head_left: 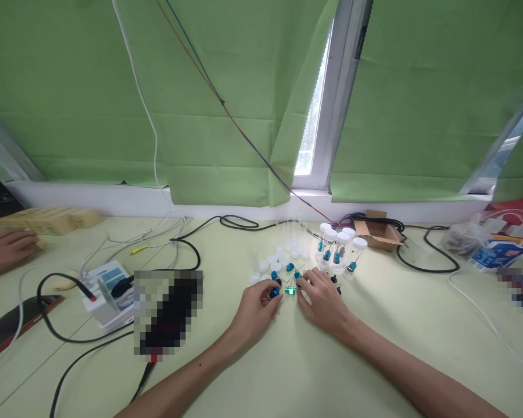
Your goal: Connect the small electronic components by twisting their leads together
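Note:
Near the middle of the table, my left hand [256, 303] pinches a small blue-and-black part [274, 292] between thumb and fingertips. My right hand [321, 297] is curled palm down just to its right, its fingertips beside a small blue part [297, 275]; whatever lies under them is hidden. Between both hands lies a bright green piece [290, 290], shiny and small. Another blue part [290, 267] and a thin bent metal rod lie just beyond. Loose white caps [270, 266] are scattered behind my left hand. A few small black pieces [333, 280] show past my right hand.
Several clear, white-capped tubes [337, 253] holding blue parts stand at right; open clear tubes [292, 235] stand behind. Further back is a cardboard box [378, 232]. A power strip [108, 290] and cables occupy the left, where another person's hand [9, 247] rests near yellowish boxes [56, 219].

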A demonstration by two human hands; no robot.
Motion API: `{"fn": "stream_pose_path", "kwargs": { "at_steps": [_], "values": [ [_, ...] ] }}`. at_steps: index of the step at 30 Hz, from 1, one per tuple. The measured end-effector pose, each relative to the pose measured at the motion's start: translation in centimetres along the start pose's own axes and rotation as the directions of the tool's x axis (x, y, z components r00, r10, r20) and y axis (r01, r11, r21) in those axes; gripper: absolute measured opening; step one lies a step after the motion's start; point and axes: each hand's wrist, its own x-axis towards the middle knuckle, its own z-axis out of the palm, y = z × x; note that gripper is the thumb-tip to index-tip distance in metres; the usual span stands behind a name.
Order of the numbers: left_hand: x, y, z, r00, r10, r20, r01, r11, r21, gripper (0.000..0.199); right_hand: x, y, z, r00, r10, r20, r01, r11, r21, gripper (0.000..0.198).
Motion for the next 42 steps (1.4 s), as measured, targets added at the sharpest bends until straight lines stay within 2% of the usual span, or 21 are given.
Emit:
{"fn": "stream_pose_path", "kwargs": {
  "at_steps": [8,14,17,25,29,34,42],
  "values": [
    [-0.1,-0.1,0.0,1.0,0.03,-0.003,-0.029,0.993,0.113,0.021,0.2,1.2,-0.3,0.999,0.019,0.041,-0.016,0.997,-0.073,0.014],
    [-0.2,0.0,-0.1,0.998,0.055,-0.008,-0.052,0.982,0.184,0.018,0.4,3.2,-0.8,0.995,-0.021,0.096,0.034,0.99,-0.136,0.029],
    [-0.2,0.0,-0.1,0.998,0.068,-0.005,-0.066,0.978,0.2,0.017,0.5,3.8,-1.3,0.992,-0.032,0.121,0.05,0.988,-0.145,0.031],
    [-0.3,-0.1,-0.1,0.998,0.065,-0.001,-0.064,0.976,0.21,0.02,0.7,3.5,-2.3,0.962,-0.156,0.224,0.174,0.983,-0.064,0.022],
    [-0.3,-0.1,-0.1,0.998,0.063,0.006,-0.063,0.973,0.222,0.019,0.4,3.5,-2.0,0.953,-0.133,0.273,0.154,0.987,-0.054,0.014],
    [-0.3,0.0,-0.1,0.998,0.069,-0.001,-0.068,0.973,0.219,0.019,0.4,3.1,-2.1,0.941,-0.103,0.323,0.117,0.993,-0.024,0.015],
    [-0.4,0.1,-0.2,0.996,0.083,0.016,-0.084,0.971,0.223,0.018,0.5,2.9,-2.9,0.921,-0.155,0.357,0.133,0.987,0.085,0.013]
  ]
}}
